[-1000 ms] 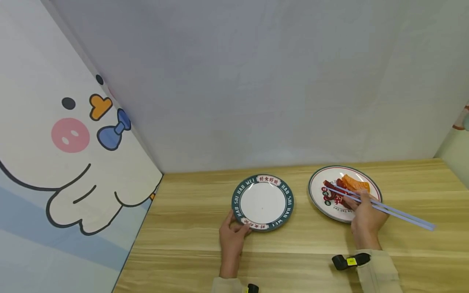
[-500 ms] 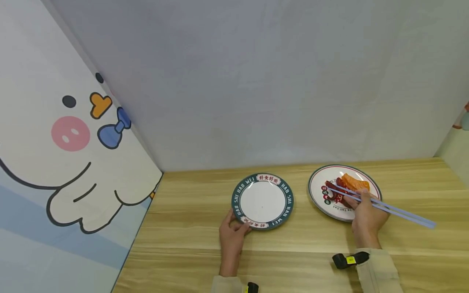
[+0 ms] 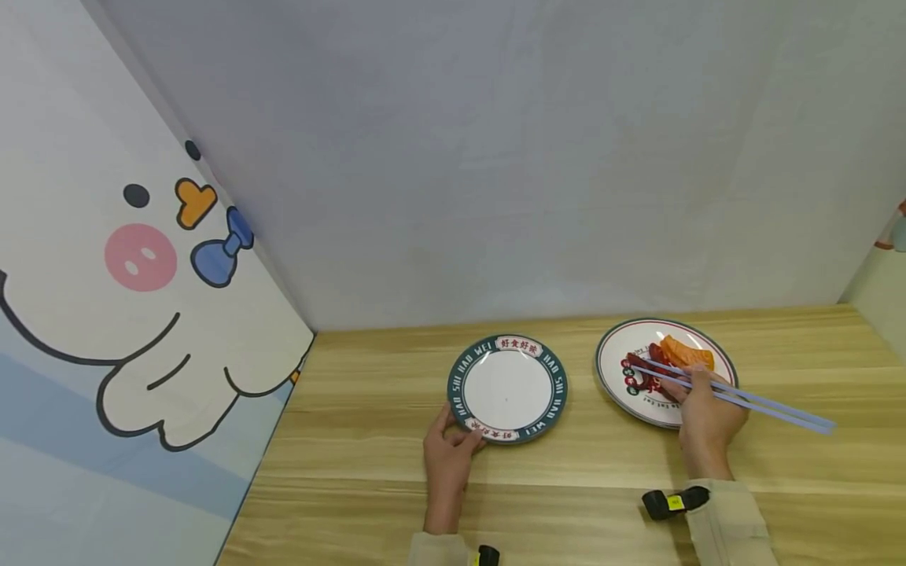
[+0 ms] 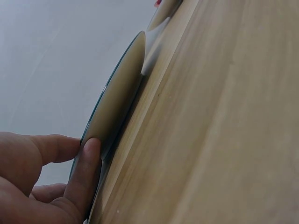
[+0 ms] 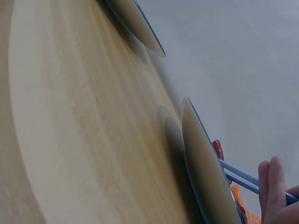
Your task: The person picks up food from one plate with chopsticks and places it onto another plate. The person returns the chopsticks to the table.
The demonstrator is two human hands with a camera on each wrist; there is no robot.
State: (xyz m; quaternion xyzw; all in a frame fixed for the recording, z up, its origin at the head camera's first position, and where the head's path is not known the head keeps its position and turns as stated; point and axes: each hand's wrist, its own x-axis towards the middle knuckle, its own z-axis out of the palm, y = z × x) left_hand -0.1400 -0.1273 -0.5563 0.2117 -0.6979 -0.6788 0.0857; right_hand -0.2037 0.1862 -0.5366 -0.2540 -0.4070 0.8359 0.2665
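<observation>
In the head view my left hand [image 3: 447,460] pinches the near-left edge of a white plate with a dark green lettered rim [image 3: 458,385]. The left wrist view shows my fingers [image 4: 83,175] at that edge, against the plate's pale underside [image 4: 117,98]. My right hand [image 3: 709,420] grips a pair of pale blue chopsticks [image 3: 778,409]. Their tips lie at dark red food pieces [image 3: 647,379] on a second white plate [image 3: 614,358]; whether they pinch a piece is unclear. Behind them sits an orange, ridged food piece [image 3: 688,352]. Red print on the plate blends with the red food.
Both plates stand toward the back of a wooden table [image 3: 566,503], a gap between them. A pale grey wall sheet [image 3: 531,173] rises behind the table. At left stands a panel with a cartoon figure [image 3: 57,236].
The chopsticks have shifted slightly, their rear ends moving a little left and up, and their tips slightly down on the red food. My left hand and its plate stay put.
</observation>
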